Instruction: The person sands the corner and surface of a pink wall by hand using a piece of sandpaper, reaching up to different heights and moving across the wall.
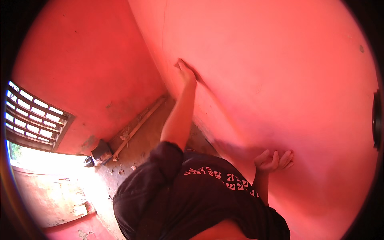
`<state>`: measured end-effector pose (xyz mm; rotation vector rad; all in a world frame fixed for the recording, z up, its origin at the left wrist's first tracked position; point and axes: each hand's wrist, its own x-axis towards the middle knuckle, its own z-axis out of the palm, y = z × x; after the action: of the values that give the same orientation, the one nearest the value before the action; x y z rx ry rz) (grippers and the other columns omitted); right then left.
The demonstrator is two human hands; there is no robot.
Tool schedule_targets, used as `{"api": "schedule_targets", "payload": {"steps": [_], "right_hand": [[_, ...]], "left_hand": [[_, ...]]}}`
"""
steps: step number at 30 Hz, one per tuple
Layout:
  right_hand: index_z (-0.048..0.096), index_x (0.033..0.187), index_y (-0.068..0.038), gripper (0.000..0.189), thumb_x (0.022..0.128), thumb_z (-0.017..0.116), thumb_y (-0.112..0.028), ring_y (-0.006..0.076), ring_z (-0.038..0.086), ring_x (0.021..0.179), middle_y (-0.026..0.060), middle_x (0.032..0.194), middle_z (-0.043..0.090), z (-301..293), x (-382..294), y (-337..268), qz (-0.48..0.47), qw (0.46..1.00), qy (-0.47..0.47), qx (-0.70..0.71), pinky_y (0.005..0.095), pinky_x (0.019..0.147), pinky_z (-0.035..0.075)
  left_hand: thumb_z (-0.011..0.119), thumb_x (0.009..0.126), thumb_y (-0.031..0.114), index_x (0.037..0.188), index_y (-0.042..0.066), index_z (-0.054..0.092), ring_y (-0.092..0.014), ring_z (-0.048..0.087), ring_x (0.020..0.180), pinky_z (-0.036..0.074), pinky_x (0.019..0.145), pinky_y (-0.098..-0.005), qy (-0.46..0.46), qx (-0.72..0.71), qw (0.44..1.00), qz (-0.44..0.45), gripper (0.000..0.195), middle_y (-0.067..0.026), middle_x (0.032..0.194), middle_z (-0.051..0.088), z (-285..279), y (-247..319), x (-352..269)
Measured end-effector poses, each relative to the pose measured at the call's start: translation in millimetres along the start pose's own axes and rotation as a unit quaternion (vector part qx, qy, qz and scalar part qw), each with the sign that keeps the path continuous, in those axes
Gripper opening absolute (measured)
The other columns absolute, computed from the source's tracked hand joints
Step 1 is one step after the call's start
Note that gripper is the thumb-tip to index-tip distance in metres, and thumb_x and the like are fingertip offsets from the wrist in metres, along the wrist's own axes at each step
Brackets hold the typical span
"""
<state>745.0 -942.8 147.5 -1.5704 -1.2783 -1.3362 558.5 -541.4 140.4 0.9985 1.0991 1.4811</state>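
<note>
My left hand (186, 73) is raised against the pink-painted wall (270, 75), not far from the corner. Its fingers are hard to make out, and a dark edge or shadow runs beside them. Whether anything thin is pressed under that hand, I cannot tell. Lower down on the right, my right hand (273, 162) is beside the same wall, palm turned up and fingers loosely curled and apart. Nothing shows in it, and I cannot tell whether its fingertips touch the wall.
A darker red wall (99, 60) meets this one at a corner. It holds a barred window (33, 115). Along its foot lies a long pole or pipe (139, 129), with a dark container (102, 151) near bright doorway light. Debris dots the floor (132, 159). A worn door panel (54, 198) stands lower left.
</note>
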Motion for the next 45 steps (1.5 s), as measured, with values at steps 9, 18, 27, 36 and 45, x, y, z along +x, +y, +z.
{"api": "schedule_targets", "payload": {"steps": [9, 18, 27, 36, 45], "right_hand": [[0.046, 0.134, -0.004, 0.045, 0.096, 0.064, -0.02, 0.0463, 0.02, 0.152, 0.0264, 0.157, 0.037, 30.7, 0.1, -23.2, 0.068, 0.997, 0.024, -0.041, 0.0635, 0.121, 0.011], [0.023, 0.158, -0.005, 0.062, 0.108, 0.045, -0.035, 0.0455, 0.012, 0.154, 0.0238, 0.168, 0.014, 74.5, 32.1, -73.7, 0.17, 0.982, 0.062, -0.049, 0.0637, 0.122, 0.012], [0.008, 0.162, -0.001, 0.071, 0.11, 0.037, -0.039, 0.0447, 0.007, 0.156, 0.0224, 0.169, 0.005, 161.4, 64.5, -149.9, 0.125, 0.991, 0.022, 0.03, 0.0614, 0.123, 0.013], [0.009, 0.162, -0.005, 0.069, 0.11, 0.037, -0.04, 0.0451, 0.02, 0.151, 0.0237, 0.168, 0.01, 192.4, 60.2, -141.6, 0.123, 0.982, 0.045, -0.136, 0.0624, 0.118, 0.021], [0.017, 0.161, -0.01, 0.065, 0.109, 0.038, -0.044, 0.0435, 0.043, 0.13, 0.0217, 0.157, 0.031, 197.9, 84.4, -148.7, 0.095, 0.974, 0.049, -0.199, 0.061, 0.1, 0.036]], "left_hand": [[0.035, 0.111, 0.047, 0.148, -0.004, 0.045, -0.029, 0.049, 0.135, 0.04, 0.111, -0.0368, 0.11, 0.045, 0.992, 0.045, 0.064, -0.0203, 0.15, 0.05, 6.3, -50.9, -43.8], [0.036, 0.111, 0.04, 0.15, -0.008, 0.041, -0.032, 0.049, 0.138, 0.038, 0.115, -0.0385, 0.026, 0.063, 0.997, -0.029, 0.062, -0.0249, 0.15, 0.049, -29.0, 20.4, 78.6], [0.035, 0.111, 0.048, 0.152, -0.003, 0.041, -0.029, 0.053, 0.133, 0.04, 0.113, -0.0365, 0.072, 0.02, 0.997, 0.033, 0.066, -0.0216, 0.145, 0.054, -57.2, -17.2, 161.8], [0.032, 0.112, 0.035, 0.152, -0.001, 0.04, -0.031, 0.041, 0.143, 0.03, 0.12, -0.0413, 0.038, 0.245, 0.965, 0.088, 0.055, -0.0206, 0.154, 0.043, -59.6, -22.0, 119.3], [0.032, 0.112, 0.032, 0.153, -0.011, 0.033, -0.035, 0.032, 0.151, 0.023, 0.124, -0.0412, 0.034, 0.077, 0.996, 0.018, 0.06, -0.0277, 0.162, 0.032, -58.8, -35.1, 172.5]]}}
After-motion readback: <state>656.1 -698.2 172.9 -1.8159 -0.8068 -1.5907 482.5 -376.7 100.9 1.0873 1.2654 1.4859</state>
